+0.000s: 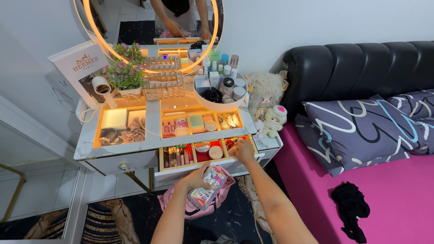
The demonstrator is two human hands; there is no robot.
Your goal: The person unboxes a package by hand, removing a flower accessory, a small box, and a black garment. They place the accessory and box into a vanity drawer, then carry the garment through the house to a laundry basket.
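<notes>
I see a white marble-topped vanity (153, 138) with lit glass compartments standing between a mirrored panel and a pink bed (389, 180) with a black headboard. My left hand (195, 178) is wrapped around a colourful printed pouch (207, 187) below the open drawer (205, 156). My right hand (243, 150) reaches into the drawer's right compartment, fingers curled, contents unclear.

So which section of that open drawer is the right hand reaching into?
The right hand is in the rightmost section of the open drawer, at its end nearest the bed. The middle section holds round compacts; the left holds upright lipsticks.
</notes>
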